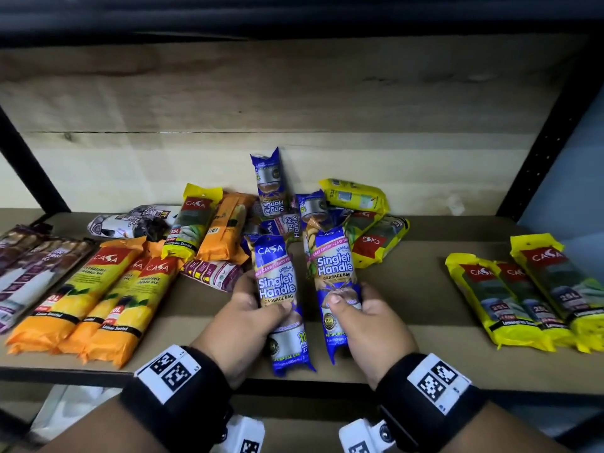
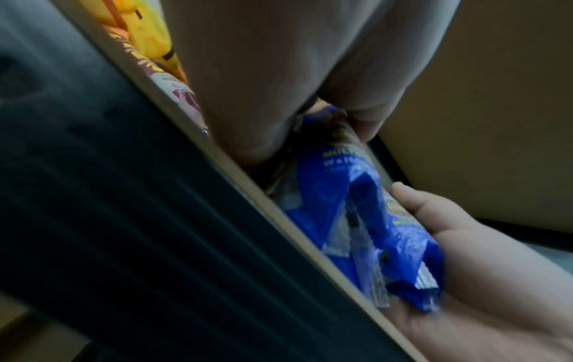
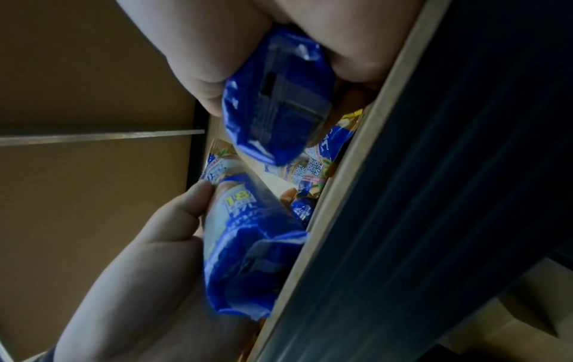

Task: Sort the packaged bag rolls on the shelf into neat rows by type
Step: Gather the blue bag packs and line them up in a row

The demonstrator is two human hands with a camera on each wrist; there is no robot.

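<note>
Two blue "Singlet Handle" garbage bag packs lie lengthwise near the shelf's front edge. My left hand [image 1: 266, 305] grips the left blue pack [image 1: 276, 266] around its middle. My right hand [image 1: 353, 304] grips the right blue pack [image 1: 333, 259], thumb on top. The packs are side by side with a small gap. In the right wrist view my right hand [image 3: 217, 49] holds its pack's end [image 3: 279, 98], and the left hand [image 3: 148, 245] holds the pack marked "18" [image 3: 248, 232]. In the left wrist view the left palm [image 2: 263, 73] covers a blue pack [image 2: 338, 151].
A mixed pile behind holds more blue packs [image 1: 269, 184], yellow packs [image 1: 356, 196], an orange pack [image 1: 225, 230] and purple-white ones [image 1: 130, 220]. Orange packs [image 1: 98, 289] and purple packs [image 1: 29, 266] form rows at left. Yellow packs [image 1: 529, 289] lie in a row at right. Bare shelf board [image 1: 408, 289] lies between.
</note>
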